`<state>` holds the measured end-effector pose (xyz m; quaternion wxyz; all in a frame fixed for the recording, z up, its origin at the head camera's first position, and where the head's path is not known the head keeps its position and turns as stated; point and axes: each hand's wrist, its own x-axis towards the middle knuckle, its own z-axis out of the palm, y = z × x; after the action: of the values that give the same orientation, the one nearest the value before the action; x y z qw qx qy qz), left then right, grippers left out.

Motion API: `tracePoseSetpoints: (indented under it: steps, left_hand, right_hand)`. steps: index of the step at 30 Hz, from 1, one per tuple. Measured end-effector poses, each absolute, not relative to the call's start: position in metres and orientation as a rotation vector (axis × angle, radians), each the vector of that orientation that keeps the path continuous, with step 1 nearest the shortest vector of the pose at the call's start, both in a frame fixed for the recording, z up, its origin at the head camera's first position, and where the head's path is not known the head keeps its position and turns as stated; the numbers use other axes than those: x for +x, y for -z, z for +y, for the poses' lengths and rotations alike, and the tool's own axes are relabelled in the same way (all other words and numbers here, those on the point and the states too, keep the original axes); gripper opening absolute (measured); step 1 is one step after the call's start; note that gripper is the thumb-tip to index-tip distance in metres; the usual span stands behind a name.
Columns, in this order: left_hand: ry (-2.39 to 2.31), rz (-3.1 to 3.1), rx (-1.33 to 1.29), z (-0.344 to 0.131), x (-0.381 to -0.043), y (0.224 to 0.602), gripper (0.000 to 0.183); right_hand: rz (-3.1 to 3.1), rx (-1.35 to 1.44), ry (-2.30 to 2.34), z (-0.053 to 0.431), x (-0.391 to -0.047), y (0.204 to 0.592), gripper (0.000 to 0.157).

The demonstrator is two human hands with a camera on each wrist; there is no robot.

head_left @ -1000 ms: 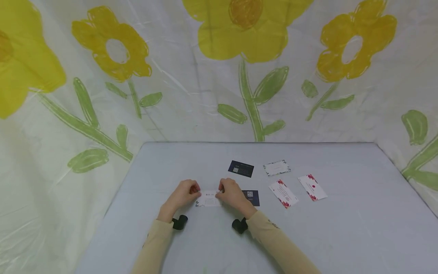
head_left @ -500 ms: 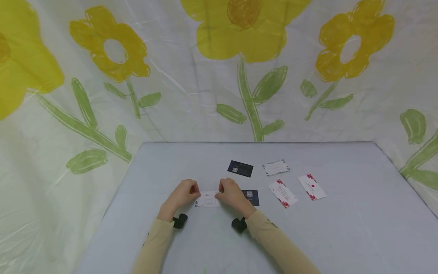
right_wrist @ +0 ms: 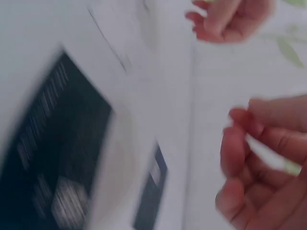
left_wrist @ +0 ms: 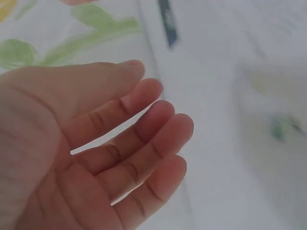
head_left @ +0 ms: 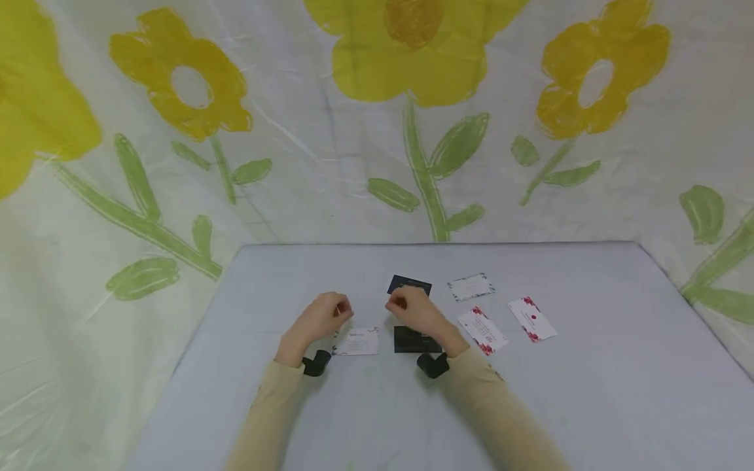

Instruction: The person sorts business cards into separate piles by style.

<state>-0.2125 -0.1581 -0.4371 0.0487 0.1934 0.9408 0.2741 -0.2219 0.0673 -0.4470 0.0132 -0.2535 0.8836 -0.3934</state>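
Note:
On the table lies a white card with printed text, left of a dark card. My left hand hovers above the white card's left end and touches nothing. Its fingers are loosely bent in the left wrist view, with nothing between them. My right hand is raised over the gap between the near dark card and a farther dark card, hiding part of both. In the right wrist view its thumb and index finger meet, and no object shows between them.
Two white cards with red patterns, one nearer and one farther right, lie right of my right hand. Behind them is a white card with a patterned border. A flower-printed sheet hangs beyond the table's far edge.
Both hands have let go of the white card and lifted off it, moving apart. The right hand has shifted right and away from me, uncovering more of the near dark card.

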Motion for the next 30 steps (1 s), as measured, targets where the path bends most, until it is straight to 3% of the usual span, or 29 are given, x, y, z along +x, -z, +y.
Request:
tracePoseSetpoints:
  steps: [6, 15, 30]
  left_hand:
    - [-0.991, 2.802, 0.861, -0.112, -0.243, 0.418, 0.018]
    - [-0.998, 2.706, 0.913, -0.048, -0.273, 0.435, 0.028]
    - [-0.284, 2.893, 0.724, 0.009, -0.274, 0.469, 0.053]
  right_hand:
    - [2.772, -0.902, 1.302, 0.138, -0.251, 0.425, 0.011]
    - [2.910, -0.598, 1.183, 0.213, -0.273, 0.441, 0.021]
    - [2.897, -0.587, 0.829, 0.211, -0.271, 0.475, 0.045]
